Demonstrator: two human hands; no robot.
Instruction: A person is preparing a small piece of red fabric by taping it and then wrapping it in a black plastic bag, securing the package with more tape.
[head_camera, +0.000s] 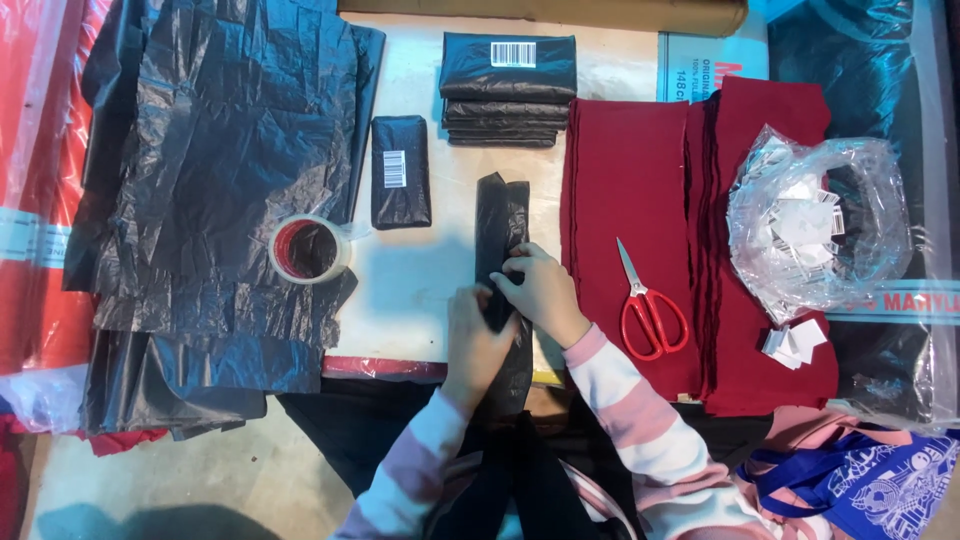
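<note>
Bare white tabletop (415, 280) lies open between the tape roll (310, 249) at nine o'clock of the hands and the long black folded bag (502, 240) at centre. At twelve o'clock a small black packet (400, 171) and a stack of packets (508, 90) narrow the lane. At three o'clock red cloth (620, 220) with scissors (648, 305) blocks; spread black sheets (220, 150) fill ten o'clock.

Head camera, straight down — close overhead

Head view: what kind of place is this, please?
Probably a small packing workbench: finished black parcels stacked at the back, a tape roll on black bags, red cloth with scissors.
</note>
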